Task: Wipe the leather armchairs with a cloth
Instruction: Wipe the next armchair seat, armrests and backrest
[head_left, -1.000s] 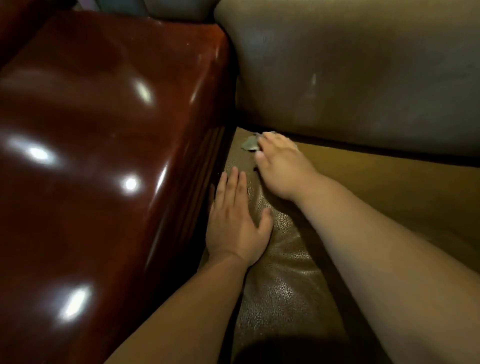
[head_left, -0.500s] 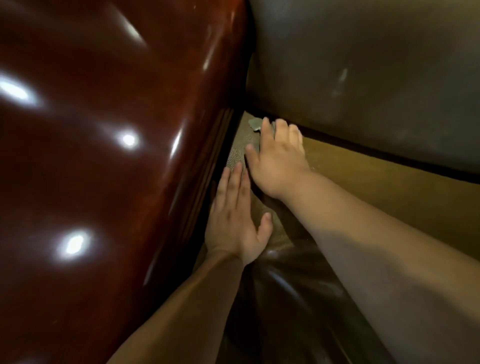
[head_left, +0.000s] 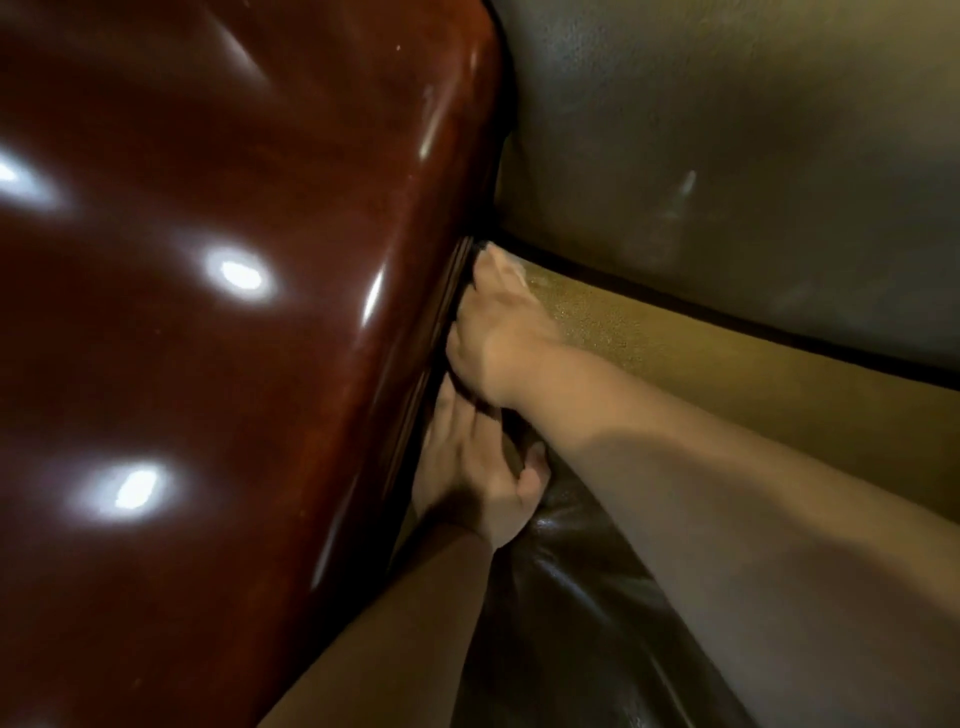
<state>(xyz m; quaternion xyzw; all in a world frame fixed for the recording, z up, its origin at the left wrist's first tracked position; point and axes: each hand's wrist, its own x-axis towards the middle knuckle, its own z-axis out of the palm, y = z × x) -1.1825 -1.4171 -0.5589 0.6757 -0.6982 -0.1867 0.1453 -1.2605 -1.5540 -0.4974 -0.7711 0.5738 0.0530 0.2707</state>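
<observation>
My right hand (head_left: 501, 332) reaches into the back left corner of the armchair's tan leather seat (head_left: 727, 379). Its fingers dip into the dark gap beside the glossy red-brown armrest (head_left: 234, 312) and are hidden there. No cloth shows in this frame; whether one lies under those fingers I cannot tell. My left hand (head_left: 475, 483) lies just in front of it, flat on the seat with straight fingers along the same gap and the thumb spread to the right.
The grey-brown leather backrest (head_left: 727, 156) rises behind the seat. A darker, shiny leather fold (head_left: 571, 597) runs along the seat's front under my right forearm. The armrest fills the whole left half of the view.
My right hand slid left from the seat's corner into the gap by the armrest, and the small grey cloth seen at its fingertips went out of sight. The view moved closer.
</observation>
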